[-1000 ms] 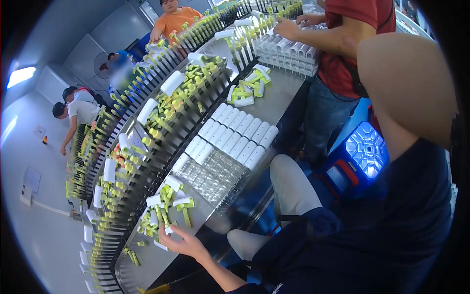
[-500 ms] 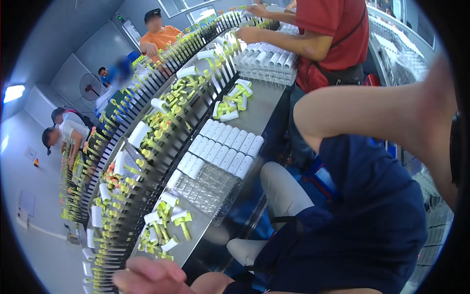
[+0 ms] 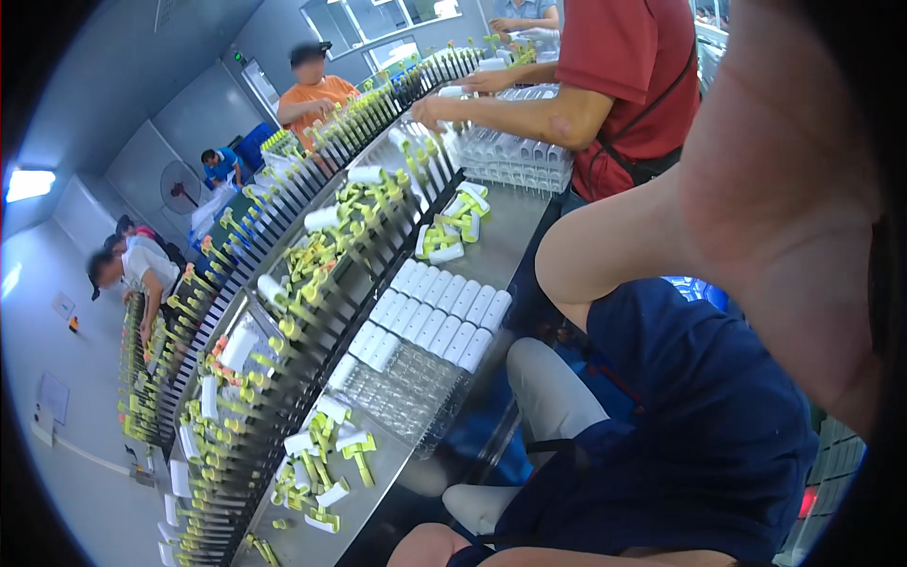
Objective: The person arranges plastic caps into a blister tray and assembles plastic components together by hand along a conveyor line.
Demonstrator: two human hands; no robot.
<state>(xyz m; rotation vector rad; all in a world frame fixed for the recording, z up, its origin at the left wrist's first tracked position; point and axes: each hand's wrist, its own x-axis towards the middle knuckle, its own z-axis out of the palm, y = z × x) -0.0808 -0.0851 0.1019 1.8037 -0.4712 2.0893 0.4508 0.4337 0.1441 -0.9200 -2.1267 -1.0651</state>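
My right hand (image 3: 775, 161) is raised very close at the upper right, its palm and wrist large and blurred. Its fingers lie outside the picture, so what it holds, if anything, cannot be made out. My left hand is out of view; only bare skin of an arm shows along the lower edge. On the metal table beside me, a clear plastic tray (image 3: 402, 397) carries rows of white rounded blocks (image 3: 435, 312), with its near part bare. Close to the tray's near end lies a loose pile of yellow-green T-shaped plastic pieces (image 3: 321, 458), several with white covers.
A curved slatted conveyor (image 3: 274, 203) bears upright yellow-green pieces. A trough of similar parts (image 3: 345, 222) runs alongside. Another small pile (image 3: 453, 227) lies beyond the tray. A person in red (image 3: 624, 85) works by stacked clear trays (image 3: 515, 156). Other people stand across the conveyor.
My left hand has left the lower left of the picture. My right hand has come closer and fills more of the right side. The person in red has shifted their hands.
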